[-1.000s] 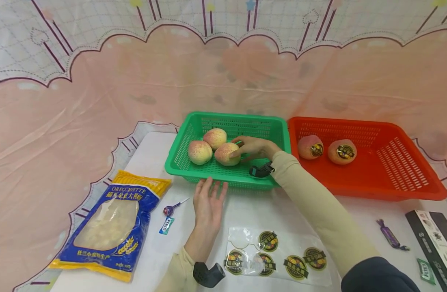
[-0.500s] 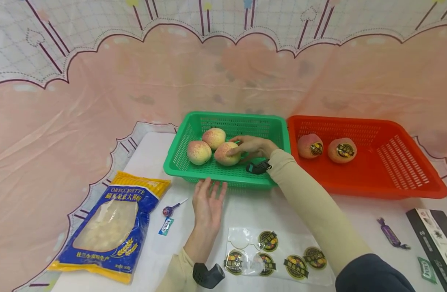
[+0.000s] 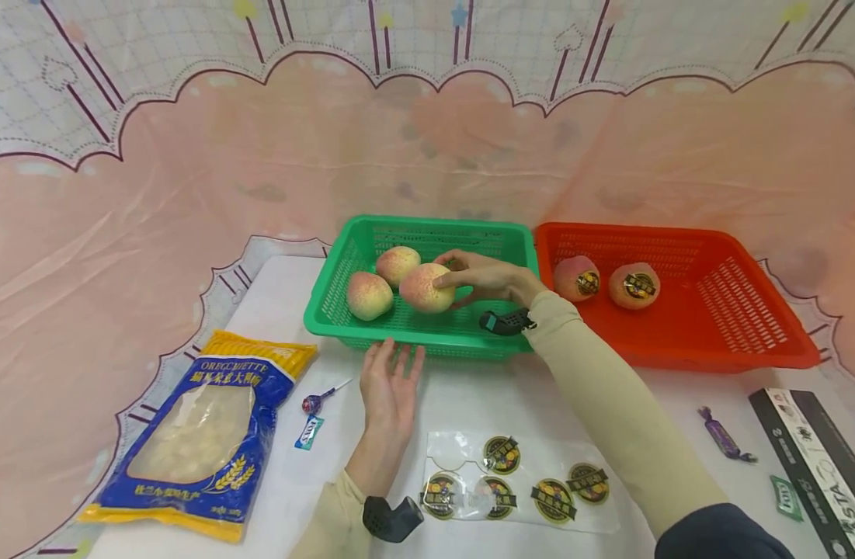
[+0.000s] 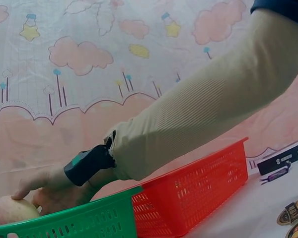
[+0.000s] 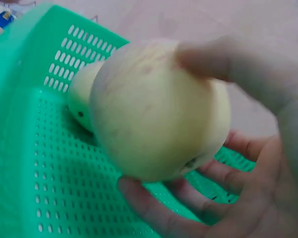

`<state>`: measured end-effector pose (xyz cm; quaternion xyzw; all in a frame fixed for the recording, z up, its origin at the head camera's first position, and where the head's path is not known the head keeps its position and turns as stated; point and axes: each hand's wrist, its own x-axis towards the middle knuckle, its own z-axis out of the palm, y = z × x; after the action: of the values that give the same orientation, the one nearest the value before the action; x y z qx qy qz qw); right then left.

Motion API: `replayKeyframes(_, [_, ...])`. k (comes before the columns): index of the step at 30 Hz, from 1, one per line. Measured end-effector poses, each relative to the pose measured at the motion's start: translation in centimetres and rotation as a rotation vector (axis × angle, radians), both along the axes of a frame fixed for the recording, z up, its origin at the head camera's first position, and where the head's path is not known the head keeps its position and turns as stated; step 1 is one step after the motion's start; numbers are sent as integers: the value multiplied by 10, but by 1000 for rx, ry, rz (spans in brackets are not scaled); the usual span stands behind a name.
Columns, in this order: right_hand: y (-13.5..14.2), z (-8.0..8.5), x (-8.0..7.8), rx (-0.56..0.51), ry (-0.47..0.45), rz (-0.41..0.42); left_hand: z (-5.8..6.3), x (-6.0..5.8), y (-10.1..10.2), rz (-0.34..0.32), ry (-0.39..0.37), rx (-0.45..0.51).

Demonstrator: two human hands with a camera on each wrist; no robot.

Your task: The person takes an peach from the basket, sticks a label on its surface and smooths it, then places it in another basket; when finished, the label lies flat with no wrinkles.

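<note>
the right hand (image 3: 488,278) had its fingers curled round a peach (image 3: 422,289), grasping it within the green basket (image 3: 469,347). left of those fingers, past the held fruit, sat two more peaches (image 3: 369,296). the left hand (image 3: 389,392) had its fingers extended and released, tips by the basket's near rim. right of the grasping fingers, two stickered peaches (image 3: 628,293) sat in the red basket (image 3: 686,334).

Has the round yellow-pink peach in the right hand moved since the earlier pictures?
Yes. In the head view, the peach has risen slightly, judged against the green rectangular plastic basket.
</note>
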<state>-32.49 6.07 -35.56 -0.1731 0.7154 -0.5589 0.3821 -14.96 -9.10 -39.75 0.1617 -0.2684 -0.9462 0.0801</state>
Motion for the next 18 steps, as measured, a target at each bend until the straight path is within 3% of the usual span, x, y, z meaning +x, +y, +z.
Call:
replayKeyframes(7, [8, 3, 11, -20, 24, 1, -1, 0, 0, -5, -8, 0])
replayKeyframes(10, [15, 5, 17, -80, 27, 1, 0, 0, 0, -6, -11, -2])
replayKeyframes(18, [39, 15, 40, -233, 60, -93, 2, 0, 0, 8, -4, -9])
